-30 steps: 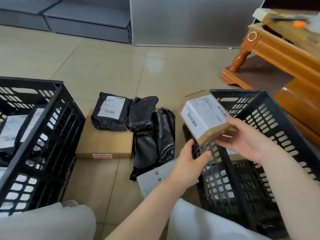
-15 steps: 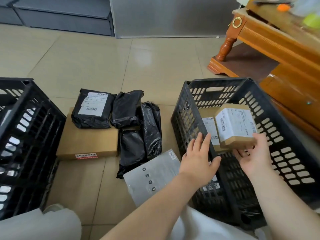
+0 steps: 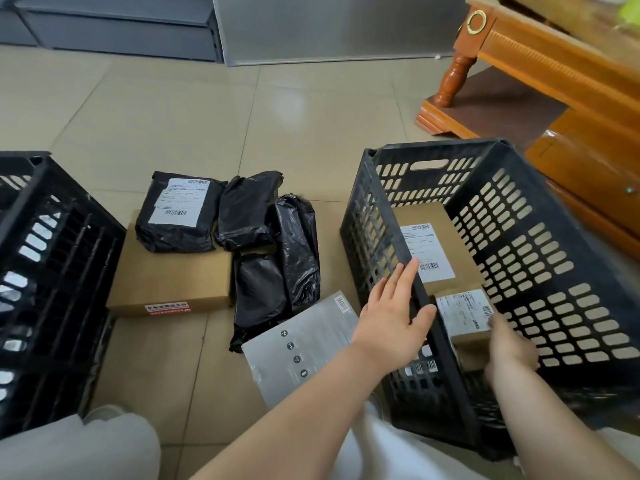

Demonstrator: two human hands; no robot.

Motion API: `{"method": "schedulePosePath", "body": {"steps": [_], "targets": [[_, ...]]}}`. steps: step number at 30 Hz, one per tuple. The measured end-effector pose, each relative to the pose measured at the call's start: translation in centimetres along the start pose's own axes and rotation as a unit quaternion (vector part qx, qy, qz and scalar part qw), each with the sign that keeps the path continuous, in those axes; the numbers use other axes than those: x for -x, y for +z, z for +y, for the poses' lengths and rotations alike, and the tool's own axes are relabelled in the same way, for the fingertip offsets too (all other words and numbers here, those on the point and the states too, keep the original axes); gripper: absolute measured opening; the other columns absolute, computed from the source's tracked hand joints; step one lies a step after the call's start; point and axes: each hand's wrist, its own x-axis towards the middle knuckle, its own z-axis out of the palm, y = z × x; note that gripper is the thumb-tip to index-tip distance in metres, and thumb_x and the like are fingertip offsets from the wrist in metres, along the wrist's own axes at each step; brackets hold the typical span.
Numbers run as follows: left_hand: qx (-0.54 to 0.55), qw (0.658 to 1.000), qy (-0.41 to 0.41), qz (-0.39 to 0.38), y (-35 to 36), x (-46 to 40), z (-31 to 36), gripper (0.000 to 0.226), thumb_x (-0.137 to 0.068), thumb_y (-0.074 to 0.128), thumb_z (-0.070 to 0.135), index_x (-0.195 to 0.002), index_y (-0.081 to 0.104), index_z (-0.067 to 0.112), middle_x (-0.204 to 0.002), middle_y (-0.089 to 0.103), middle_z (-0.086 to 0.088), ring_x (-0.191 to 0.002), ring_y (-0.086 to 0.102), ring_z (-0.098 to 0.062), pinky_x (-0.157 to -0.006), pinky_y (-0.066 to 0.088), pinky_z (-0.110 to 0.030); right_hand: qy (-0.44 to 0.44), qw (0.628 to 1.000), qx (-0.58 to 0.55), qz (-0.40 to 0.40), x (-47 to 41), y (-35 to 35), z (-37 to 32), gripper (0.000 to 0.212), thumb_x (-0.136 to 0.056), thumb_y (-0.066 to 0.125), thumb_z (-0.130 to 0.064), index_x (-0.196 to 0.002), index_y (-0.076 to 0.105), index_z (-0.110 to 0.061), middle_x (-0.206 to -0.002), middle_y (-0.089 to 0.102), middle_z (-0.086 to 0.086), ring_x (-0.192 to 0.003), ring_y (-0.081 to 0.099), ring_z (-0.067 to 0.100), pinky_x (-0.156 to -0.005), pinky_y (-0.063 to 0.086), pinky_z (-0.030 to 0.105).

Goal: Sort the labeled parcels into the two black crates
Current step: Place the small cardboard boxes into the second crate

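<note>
- Left crate [image 3: 52, 271], at the frame's left edge: black and slotted; what lies inside cannot be made out from here.
- Floor pile between the crates, not yet sorted: a flat brown box [image 3: 173, 282] with a labeled black bag [image 3: 178, 213] on top; just right of it three plain black bags [image 3: 273, 251] bunched together, no labels showing; a grey mailer [image 3: 301, 344] lies nearest the person, partly under the left forearm.
- Left hand [image 3: 391, 320]: fingers straight and spread, holding nothing, laid against the near rim of the right crate [image 3: 512, 161]. It seems to steady that crate.
- Right crate: a large labeled box [image 3: 433, 237] lies on its floor, and a small box [image 3: 464, 317] sits in front of it.
- Right hand [image 3: 509, 351]: reaches down inside the crate at the small box; its fingers are hidden behind the box and wrist, so whether it grips or merely touches I cannot tell.
- Step in hand, as I judge it: setting the small box down in the right crate.
- Next move calls for freeing the right hand, then reaching left for a floor parcel; the grey mailer is closest. The unlabeled bags would need turning to find a label.
- In the way: the crate's tall near wall, which the arm must clear. A wooden table [image 3: 554, 64] stands behind, well clear.
</note>
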Motion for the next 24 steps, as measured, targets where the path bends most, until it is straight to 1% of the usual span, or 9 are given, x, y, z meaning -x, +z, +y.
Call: {"method": "schedulePosePath", "body": {"steps": [2, 6, 8, 10, 15, 17, 20, 21, 24], "targets": [[-0.001, 1.000, -0.001, 0.002, 0.0, 0.0, 0.0, 0.067, -0.097, 0.034, 0.057, -0.141, -0.016, 0.062, -0.163, 0.002, 0.022, -0.152, -0.002, -0.016, -0.122, 0.012, -0.049, 0.003, 1.000, 0.022, -0.013, -0.4, 0.3, 0.0, 0.051, -0.086, 0.071, -0.034, -0.126, 0.061, -0.004, -0.125, 0.064, 0.017, -0.111, 0.062, 0.039, -0.088, 0.050, 0.042], [-0.001, 1.000, 0.005, 0.010, 0.3, -0.2, -0.3, 0.067, -0.096, 0.032, 0.058, -0.147, -0.012, 0.058, -0.163, 0.002, 0.022, -0.152, -0.002, -0.015, -0.122, 0.012, -0.048, 0.025, 0.997, 0.056, -0.046, -1.3, 0.7, 0.2, 0.047, -0.091, 0.065, -0.030, -0.127, 0.059, -0.001, -0.122, 0.063, 0.014, -0.114, 0.060, 0.040, -0.089, 0.049, 0.040], [0.003, 1.000, 0.004, 0.018, 0.7, -0.2, -0.1, 0.067, -0.097, 0.033, 0.055, -0.150, -0.009, 0.054, -0.163, 0.003, 0.022, -0.152, -0.001, -0.014, -0.123, 0.011, -0.046, 0.021, 0.995, 0.082, -0.052, -1.8, 1.0, 0.6, 0.045, -0.092, 0.060, -0.032, -0.128, 0.060, -0.004, -0.124, 0.064, 0.016, -0.108, 0.063, 0.039, -0.091, 0.053, 0.044], [0.018, 0.999, 0.000, 0.028, 1.2, -0.1, 0.2, 0.068, -0.096, 0.032, 0.052, -0.150, -0.009, 0.053, -0.163, 0.003, 0.021, -0.152, -0.001, -0.013, -0.123, 0.011, -0.045, 0.017, 0.993, 0.103, -0.058, -2.4, 1.2, 1.0, 0.040, -0.095, 0.056, -0.031, -0.127, 0.061, -0.008, -0.122, 0.065, 0.018, -0.100, 0.065, 0.037, -0.086, 0.055, 0.044], [-0.004, 0.999, 0.016, 0.033, 1.3, -0.4, -0.5, 0.067, -0.093, 0.028, 0.057, -0.144, -0.016, 0.058, -0.164, 0.002, 0.020, -0.152, 0.001, -0.014, -0.123, 0.011, -0.046, 0.014, 0.987, 0.138, -0.076, -4.5, 2.0, 1.5, 0.036, -0.098, 0.041, -0.010, -0.130, 0.057, -0.007, -0.123, 0.064, 0.017, -0.096, 0.060, 0.033, -0.086, 0.051, 0.041], [-0.015, 0.999, 0.023, 0.031, 1.3, -0.5, -0.7, 0.066, -0.094, 0.027, 0.058, -0.142, -0.018, 0.058, -0.164, 0.002, 0.019, -0.152, 0.001, -0.015, -0.122, 0.012, -0.046, 0.014, 0.982, 0.173, -0.074, -5.1, 2.3, 1.6, 0.041, -0.097, 0.039, -0.002, -0.137, 0.050, -0.002, -0.128, 0.060, 0.021, -0.101, 0.056, 0.035, -0.090, 0.048, 0.045], [-0.014, 0.999, 0.024, 0.035, 1.4, -0.3, -0.4, 0.067, -0.096, 0.028, 0.056, -0.147, -0.016, 0.055, -0.164, 0.001, 0.018, -0.152, 0.000, -0.013, -0.123, 0.011, -0.044, 0.012, 0.973, 0.217, -0.077, -6.2, 2.9, 1.8, 0.049, -0.097, 0.043, 0.001, -0.145, 0.036, 0.002, -0.145, 0.045, 0.024, -0.127, 0.048, 0.043, -0.099, 0.045, 0.048], [-0.011, 0.999, 0.025, 0.035, 1.4, -0.3, -0.4, 0.067, -0.097, 0.029, 0.055, -0.148, -0.014, 0.054, -0.164, 0.000, 0.018, -0.152, 0.000, -0.013, -0.123, 0.011, -0.043, 0.015, 0.968, 0.236, -0.081, -7.0, 3.1, 2.1, 0.052, -0.096, 0.045, 0.000, -0.146, 0.034, 0.003, -0.146, 0.044, 0.025, -0.130, 0.046, 0.044, -0.099, 0.045, 0.048], [-0.010, 0.999, 0.022, 0.030, 1.3, -0.3, -0.4, 0.067, -0.097, 0.030, 0.054, -0.144, -0.017, 0.056, -0.164, 0.000, 0.019, -0.152, -0.001, -0.013, -0.123, 0.010, -0.042, 0.006, 0.946, 0.320, -0.051, -11.6, 3.4, 4.2, 0.048, -0.085, 0.051, -0.005, -0.132, 0.051, 0.004, -0.124, 0.059, 0.025, -0.112, 0.057, 0.043, -0.095, 0.052, 0.050]]}}
